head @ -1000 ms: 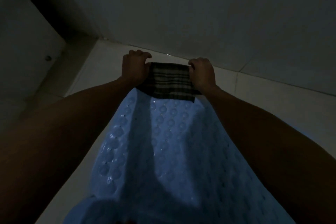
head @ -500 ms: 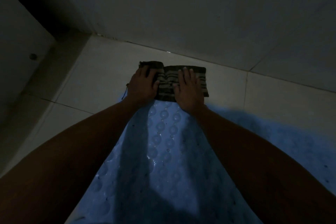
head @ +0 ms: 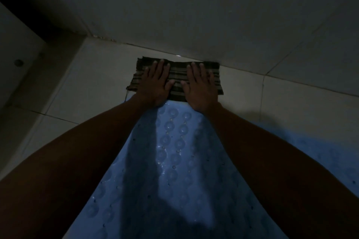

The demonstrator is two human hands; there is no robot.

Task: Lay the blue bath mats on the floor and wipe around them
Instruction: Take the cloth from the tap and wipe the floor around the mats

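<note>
Left hand (head: 155, 85) and right hand (head: 200, 87) press flat, fingers (head: 161, 68) spread apart, on a striped cloth (head: 176, 75) just beyond the blue mat's (head: 174, 161) far edge.

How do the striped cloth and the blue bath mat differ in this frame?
The striped cloth is dark with pale bands; the blue bath mat is light blue with round bumps and water drops. The cloth is small, lying near the wall; the mat is far larger, running back toward the camera. The left hand and right hand press flat on the cloth, while only the forearms cross above the mat. Both lie flat on the tiled floor, the cloth at the mat's far edge.
</note>
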